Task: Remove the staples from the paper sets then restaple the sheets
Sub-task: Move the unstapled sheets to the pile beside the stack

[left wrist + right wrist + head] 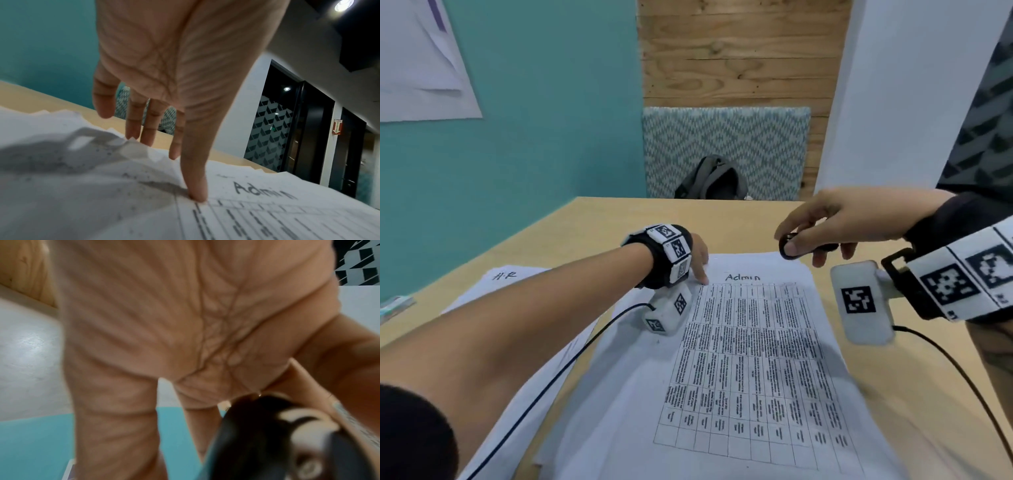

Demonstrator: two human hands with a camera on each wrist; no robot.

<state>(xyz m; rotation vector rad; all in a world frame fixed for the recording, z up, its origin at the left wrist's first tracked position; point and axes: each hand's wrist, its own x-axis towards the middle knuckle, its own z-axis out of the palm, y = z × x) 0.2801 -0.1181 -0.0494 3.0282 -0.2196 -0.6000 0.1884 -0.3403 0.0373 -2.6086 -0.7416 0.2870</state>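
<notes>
Pale wooden desk (599,219) is covered by thin printed paper sheets (750,359), pinned under the straight fingers (195,186) of the left hand (697,255); a glossy black stapler (791,245) is clamped in the right hand (835,219), above the sheets' far edge.

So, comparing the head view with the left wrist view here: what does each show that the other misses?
Head view only: the right hand above the table's far side, gripping a black tool, probably the staple remover; a second paper set marked "H.R" lying partly under the first one; a backpack behind the table.

Left wrist view only: the palm side of the left hand, thumb tip pressing the sheet and the other fingers reaching the ragged top edge; dark doorways behind.

Both: the "Admin" paper set pinned by the left hand.
</notes>
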